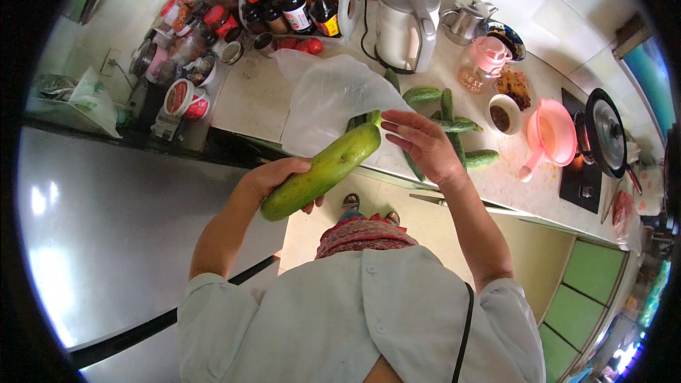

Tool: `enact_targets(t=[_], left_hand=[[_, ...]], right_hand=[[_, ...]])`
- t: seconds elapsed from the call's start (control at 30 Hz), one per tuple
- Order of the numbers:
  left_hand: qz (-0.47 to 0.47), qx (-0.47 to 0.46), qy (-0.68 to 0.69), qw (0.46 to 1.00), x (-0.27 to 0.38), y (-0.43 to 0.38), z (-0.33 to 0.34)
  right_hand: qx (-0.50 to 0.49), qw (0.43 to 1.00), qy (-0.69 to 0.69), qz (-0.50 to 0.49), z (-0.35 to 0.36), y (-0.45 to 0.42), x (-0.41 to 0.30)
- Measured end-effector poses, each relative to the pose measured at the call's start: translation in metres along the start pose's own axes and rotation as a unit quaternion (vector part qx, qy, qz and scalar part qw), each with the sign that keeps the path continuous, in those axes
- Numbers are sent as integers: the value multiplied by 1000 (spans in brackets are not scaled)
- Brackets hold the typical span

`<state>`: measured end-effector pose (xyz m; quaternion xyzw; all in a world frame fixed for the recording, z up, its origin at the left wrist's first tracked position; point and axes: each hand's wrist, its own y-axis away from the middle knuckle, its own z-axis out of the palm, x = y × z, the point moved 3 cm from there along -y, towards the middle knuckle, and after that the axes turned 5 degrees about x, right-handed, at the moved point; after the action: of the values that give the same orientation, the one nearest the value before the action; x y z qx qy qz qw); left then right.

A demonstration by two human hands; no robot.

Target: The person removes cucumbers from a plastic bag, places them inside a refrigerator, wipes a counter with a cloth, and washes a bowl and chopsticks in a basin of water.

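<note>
My left hand (284, 176) is closed around the lower end of a large green gourd (327, 167), thumb on top and fingertips showing beneath. The gourd is held tilted in front of the counter edge, its short stem pointing up and right. Beside the stem end is my right hand (423, 143), fingers apart; whether a fingertip touches the stem is unclear. Behind the gourd, a translucent plastic bag (340, 88) lies on the countertop, with something green partly hidden under its edge. Several cucumbers (449, 125) lie in a loose heap behind and right of my right hand.
An electric kettle (404, 26) stands at the back, near a steel teapot (468, 18) and a pink-lidded jug (481, 64). Farther right are a cup of dark liquid (504, 115), a pink ladle (550, 133) and a lidded pan (607, 133) on the stove. Sauce bottles (295, 8) crowd the back left.
</note>
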<state>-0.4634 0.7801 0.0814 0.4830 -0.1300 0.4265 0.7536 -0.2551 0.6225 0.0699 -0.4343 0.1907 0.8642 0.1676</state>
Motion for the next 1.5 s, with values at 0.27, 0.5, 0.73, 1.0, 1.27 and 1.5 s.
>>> enact_targets(t=[0.27,0.5,0.73,1.0,1.27,1.5], left_hand=[[98,39,-144,984,27,2,63],[334,267,-540,725,59,-35,116],[271,361,-691,565,60,-54,145],[307,382,-739,463,62,-58,156],[309,408,-660,550,60,-39,123],[359,577,-399,616,44,38,15]], right_hand=[[-8,992,-112,48,-23,44,1],[1,995,-62,-78,1,59,-18],[48,986,-116,-111,-17,44,-8],[14,980,-152,-129,-25,39,-6],[-36,984,-122,-121,3,26,0],[-160,960,231,13,32,17,58]])
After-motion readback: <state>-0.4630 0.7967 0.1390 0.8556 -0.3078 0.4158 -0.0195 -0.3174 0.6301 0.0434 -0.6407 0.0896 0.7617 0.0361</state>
